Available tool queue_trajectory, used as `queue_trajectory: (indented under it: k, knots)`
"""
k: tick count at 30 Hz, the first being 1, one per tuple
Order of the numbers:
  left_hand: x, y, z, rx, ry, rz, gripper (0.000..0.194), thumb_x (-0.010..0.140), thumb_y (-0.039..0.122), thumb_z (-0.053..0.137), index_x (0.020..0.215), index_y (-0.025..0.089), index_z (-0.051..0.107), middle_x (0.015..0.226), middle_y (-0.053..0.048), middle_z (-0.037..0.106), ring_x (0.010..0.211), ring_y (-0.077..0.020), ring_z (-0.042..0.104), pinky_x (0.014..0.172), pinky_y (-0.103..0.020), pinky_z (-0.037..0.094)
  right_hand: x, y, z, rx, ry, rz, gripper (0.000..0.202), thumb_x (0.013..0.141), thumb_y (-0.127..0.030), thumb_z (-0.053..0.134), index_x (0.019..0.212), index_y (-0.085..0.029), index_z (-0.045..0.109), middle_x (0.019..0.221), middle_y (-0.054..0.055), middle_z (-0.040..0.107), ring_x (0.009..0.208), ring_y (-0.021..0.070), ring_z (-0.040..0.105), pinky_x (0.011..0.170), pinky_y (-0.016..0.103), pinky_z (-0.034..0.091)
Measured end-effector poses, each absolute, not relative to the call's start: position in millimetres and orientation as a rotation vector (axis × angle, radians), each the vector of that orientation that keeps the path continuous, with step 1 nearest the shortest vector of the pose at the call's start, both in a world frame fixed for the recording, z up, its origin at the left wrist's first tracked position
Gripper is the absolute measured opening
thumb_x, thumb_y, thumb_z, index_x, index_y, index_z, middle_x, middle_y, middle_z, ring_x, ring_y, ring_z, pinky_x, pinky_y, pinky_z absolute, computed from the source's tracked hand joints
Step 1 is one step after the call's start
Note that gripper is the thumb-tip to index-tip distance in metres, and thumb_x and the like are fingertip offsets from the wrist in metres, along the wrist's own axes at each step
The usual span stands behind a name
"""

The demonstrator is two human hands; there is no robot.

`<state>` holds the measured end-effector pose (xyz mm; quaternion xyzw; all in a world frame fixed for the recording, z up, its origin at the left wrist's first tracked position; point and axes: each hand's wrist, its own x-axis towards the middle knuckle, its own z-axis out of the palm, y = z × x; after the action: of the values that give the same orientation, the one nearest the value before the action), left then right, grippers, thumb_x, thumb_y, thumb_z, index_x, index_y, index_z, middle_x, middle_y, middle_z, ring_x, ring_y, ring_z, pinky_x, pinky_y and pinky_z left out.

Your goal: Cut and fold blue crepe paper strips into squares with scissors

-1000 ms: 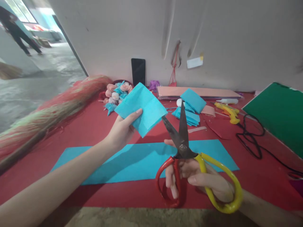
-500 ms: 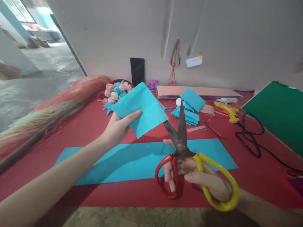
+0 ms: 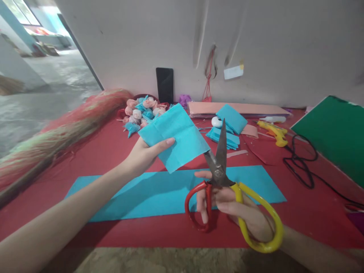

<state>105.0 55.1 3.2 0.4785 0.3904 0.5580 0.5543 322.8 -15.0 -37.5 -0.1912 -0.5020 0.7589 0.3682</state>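
Observation:
A square of blue paper [image 3: 179, 136] is pinched in my left hand [image 3: 145, 155], thumb on top and the other fingers hidden beneath. My right hand [image 3: 241, 212] holds scissors [image 3: 218, 172] with one red and one yellow handle, fingers through the loops. The blades are spread and point up and away from me; one blade's tip is hidden behind the right corner of the square. Under both hands a long blue paper strip [image 3: 142, 197] lies across the red table [image 3: 136, 237].
Paper roses [image 3: 142, 110] sit at the back left near an upright phone [image 3: 165, 85]. Behind the scissors is a stack of blue squares [image 3: 223, 138]. A yellow glue gun [image 3: 274, 132] with a black cord and a green board [image 3: 335, 136] are at the right.
My left hand has moved the blue square slightly right and toward me. The square now overlaps more of the left blade, and the scissors are a little less widely spread.

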Motion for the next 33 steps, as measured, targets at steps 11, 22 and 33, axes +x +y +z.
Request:
queue_trajectory:
  k: [11, 22, 33]
  knots:
    - [104, 58, -2, 1.107, 0.906, 1.304, 0.043, 0.055, 0.028, 0.086, 0.092, 0.019, 0.068, 0.102, -0.007, 0.071, 0.101, -0.0307, 0.065, 0.084, -0.037, 0.057, 323, -17, -43, -0.441, -1.275, 1.950, 0.041, 0.085, -0.025, 0.052, 0.125, -0.029, 0.052, 0.092, 0.004, 0.063, 0.072, 0.0160, 0.061, 0.068, 0.033, 0.047]
    - [101, 59, -2, 1.158, 0.872, 1.255, 0.033, 0.057, 0.023, 0.085, 0.086, 0.023, 0.070, 0.092, 0.000, 0.073, 0.090, -0.0229, 0.069, 0.077, -0.031, 0.059, 322, -16, -43, -0.433, -1.281, 1.960, 0.036, 0.088, -0.030, 0.052, 0.124, -0.029, 0.053, 0.092, 0.005, 0.064, 0.071, 0.0158, 0.061, 0.067, 0.032, 0.048]
    - [98, 64, -7, 1.169, 0.889, 1.242, 0.040, 0.058, 0.023, 0.084, 0.095, 0.022, 0.069, 0.091, -0.002, 0.073, 0.100, -0.0261, 0.066, 0.085, -0.035, 0.057, 315, -21, -35, -0.603, -1.153, 1.999, 0.020, 0.088, -0.040, 0.051, 0.100, -0.025, 0.056, 0.064, -0.004, 0.051, 0.044, 0.0075, 0.044, 0.044, 0.021, 0.038]
